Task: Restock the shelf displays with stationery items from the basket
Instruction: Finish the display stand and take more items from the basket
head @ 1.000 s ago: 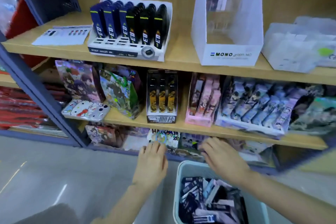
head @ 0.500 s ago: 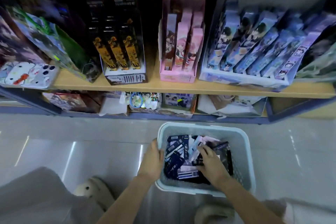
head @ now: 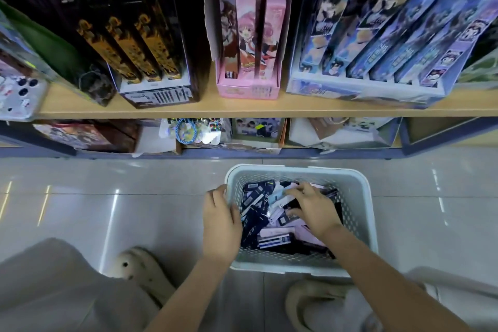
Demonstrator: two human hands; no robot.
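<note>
Task judged early: the basket [head: 361, 197] on the near floor is heaped with stationery packs [head: 272, 237]. Its left rim is gripped by the left hand [head: 219, 224], and the right hand [head: 312, 210] is sunk among the packs, fingers spread, grasp not discernible. Nothing is being carried to the wooden shelf [head: 242, 108] beyond, where display boxes [head: 159, 94] are stood above glossy pale floor tiles [head: 107, 197].

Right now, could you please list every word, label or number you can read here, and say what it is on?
"E" plus one unclear character: on the dark packets in the basket.
Black box, front: a scrawl and small print, too blurred to read.
Pink box, front: print too small to read.
Blue box and its packs: characters blurred, unreadable.
Nothing else is legible.
</note>
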